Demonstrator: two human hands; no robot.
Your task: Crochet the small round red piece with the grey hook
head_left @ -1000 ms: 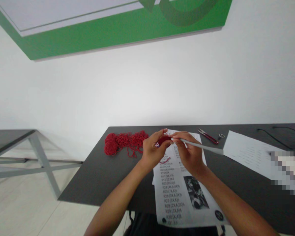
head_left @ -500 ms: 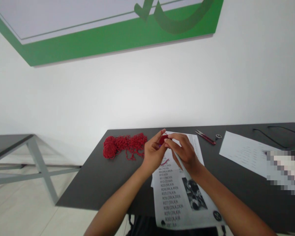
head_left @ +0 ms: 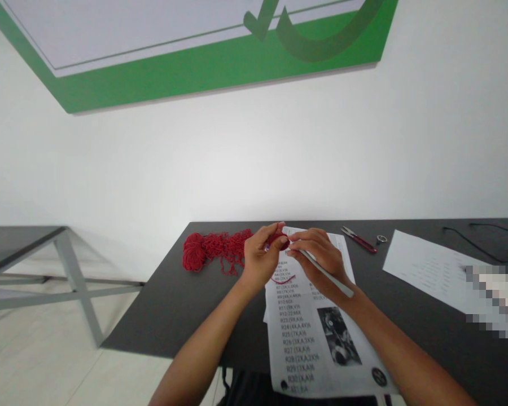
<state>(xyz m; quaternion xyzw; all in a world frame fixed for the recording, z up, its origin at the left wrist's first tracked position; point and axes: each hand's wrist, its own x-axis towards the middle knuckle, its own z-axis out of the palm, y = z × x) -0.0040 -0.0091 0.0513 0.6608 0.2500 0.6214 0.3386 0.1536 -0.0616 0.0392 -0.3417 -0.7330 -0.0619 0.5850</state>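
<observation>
My left hand (head_left: 260, 252) pinches a small red crochet piece (head_left: 283, 243) above the printed sheets, with a strand of yarn up by the forefinger. Closed around a crochet hook with a pale grey handle (head_left: 328, 274), my right hand (head_left: 319, 256) sits just to the right of the piece. The handle slants down toward the wrist; the hook's tip is hidden at the stitches. A red yarn tail (head_left: 283, 280) hangs over the print. To the left lies a red yarn ball (head_left: 193, 252) with a loose heap of yarn (head_left: 226, 248) beside it, partly behind my left hand.
The printed pattern sheet (head_left: 298, 338) reaches over the near edge of the dark table (head_left: 165, 316). Red thread snips (head_left: 359, 239), a small metal ring (head_left: 381, 239), another paper (head_left: 419, 262) and black cables (head_left: 469, 242) lie at right. A second table (head_left: 21, 239) stands at left.
The right hand has drawn slightly away from the crochet piece, and the hook's handle now slants lower toward the wrist. The whole view has shifted a little.
</observation>
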